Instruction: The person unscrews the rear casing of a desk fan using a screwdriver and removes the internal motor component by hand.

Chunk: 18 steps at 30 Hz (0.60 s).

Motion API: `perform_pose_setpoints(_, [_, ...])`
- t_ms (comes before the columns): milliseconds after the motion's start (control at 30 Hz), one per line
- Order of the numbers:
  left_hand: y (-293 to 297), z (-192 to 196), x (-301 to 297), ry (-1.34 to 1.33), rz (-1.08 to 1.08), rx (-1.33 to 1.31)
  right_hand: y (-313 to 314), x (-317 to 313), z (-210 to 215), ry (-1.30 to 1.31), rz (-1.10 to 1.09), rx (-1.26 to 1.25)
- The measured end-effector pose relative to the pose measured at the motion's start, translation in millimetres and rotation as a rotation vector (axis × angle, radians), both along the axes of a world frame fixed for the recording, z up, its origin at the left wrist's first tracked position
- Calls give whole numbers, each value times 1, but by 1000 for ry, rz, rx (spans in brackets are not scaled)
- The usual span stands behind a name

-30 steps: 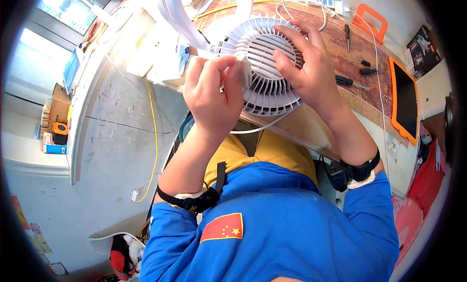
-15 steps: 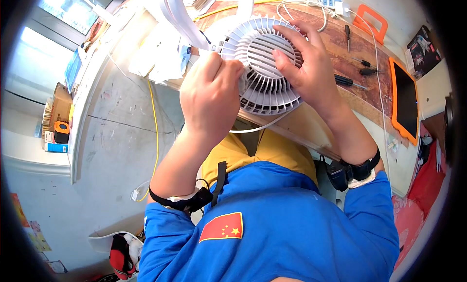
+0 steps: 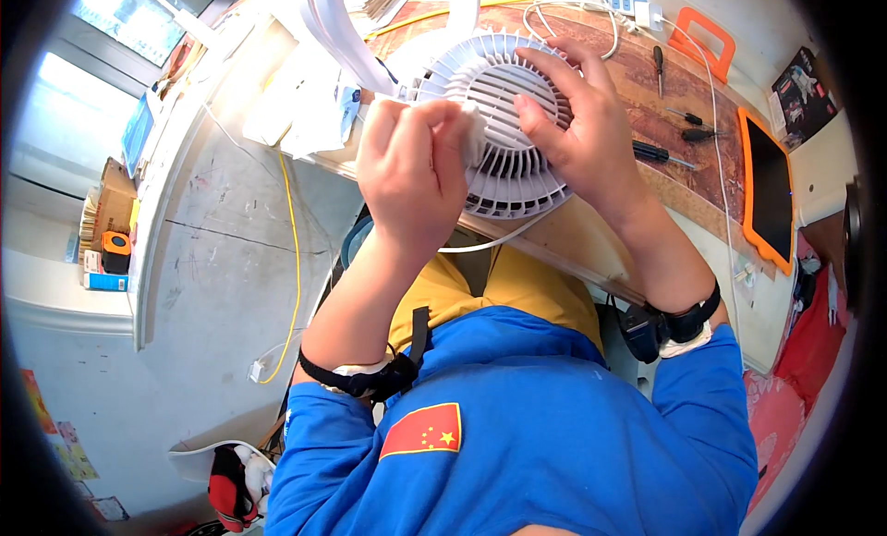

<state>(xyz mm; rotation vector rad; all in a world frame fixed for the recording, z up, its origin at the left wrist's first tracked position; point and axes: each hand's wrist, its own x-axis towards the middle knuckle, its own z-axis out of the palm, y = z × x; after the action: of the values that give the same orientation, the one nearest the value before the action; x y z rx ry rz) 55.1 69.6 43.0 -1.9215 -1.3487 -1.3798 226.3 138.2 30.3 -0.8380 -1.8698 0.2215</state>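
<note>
A round white desk fan with a slatted grille lies at the near edge of the desk, its grille facing up. My left hand is closed, pinching a crumpled white tissue over the left part of the grille. My right hand grips the fan from the right, thumb on the grille and fingers spread toward its far rim. A white cord runs beneath the fan's near side.
Screwdrivers lie on the brown desktop to the right. Beyond them are an orange-framed tablet, an orange handle-shaped piece and a power strip. White curved parts stand at the far left. A yellow cable hangs down.
My left hand has moved slightly right and lifted with the tissue, which now shows more plainly over the grille. My right hand and the fan have hardly moved.
</note>
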Motion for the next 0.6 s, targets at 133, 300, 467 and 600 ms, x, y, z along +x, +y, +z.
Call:
perform_pose_setpoints(133, [-5, -3, 1, -356, -76, 34, 1, 1, 0, 27, 26, -72])
perform_pose_setpoints(300, [-38, -22, -34, -294, -98, 59, 3, 2, 0, 30, 45, -95])
perform_pose_setpoints(467, [-70, -27, -43, 0, -215, -6, 2, 6, 4, -21, -7, 46])
perform_pose_setpoints(600, [-69, -32, -34, 49, -371, 17, -20, 13, 39, -80, 388, 279])
